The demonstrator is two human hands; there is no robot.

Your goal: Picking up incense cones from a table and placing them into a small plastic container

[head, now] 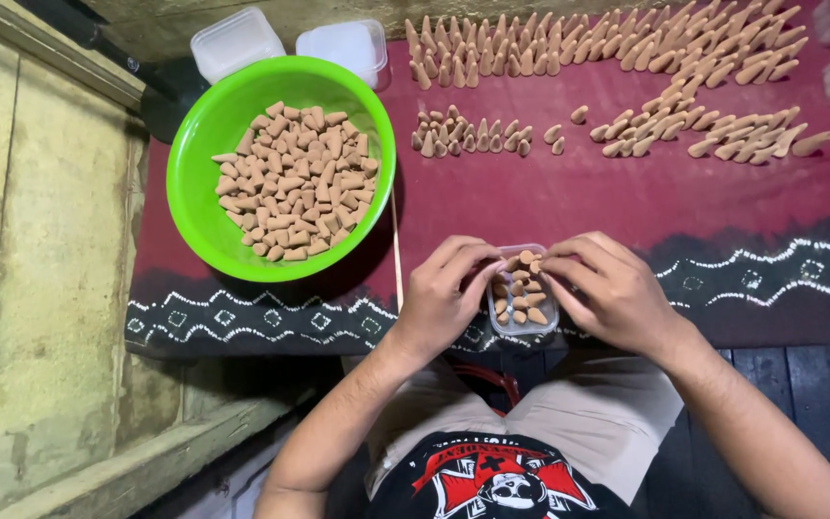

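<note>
- Left hand [439, 298] and right hand [612, 288] are meeting over a small clear plastic box [523, 306] that is sitting at the near edge of the bench [626, 202], on the dark red cloth with the white zigzag border [770, 264].
- Left fingers [468, 261] are curling against the box's left wall, pressed together and steadying it; right fingers [569, 258] are bunching at its upper rim, seemingly pinching or nudging a small tan cone [527, 257] among those already inside. Whether a cone is actually being gripped, I cannot tell.
- Box is looking nearly full, with cones lying packed and one or two riding above the rim.
- Bright green round plastic bowl [280, 168] is sitting to the left, holding a loose heap of the same cones.
- Rows of standing cones [607, 48] are lining the far side of the cloth; two empty clear boxes [290, 43] are waiting behind the bowl.
- A thin wooden stick [397, 245] is lying beside the bowl.
- Judgement: doing this well is calling for light fingertip pressure, the box kept level, and cones settled flat so none is chipping or spilling.
</note>
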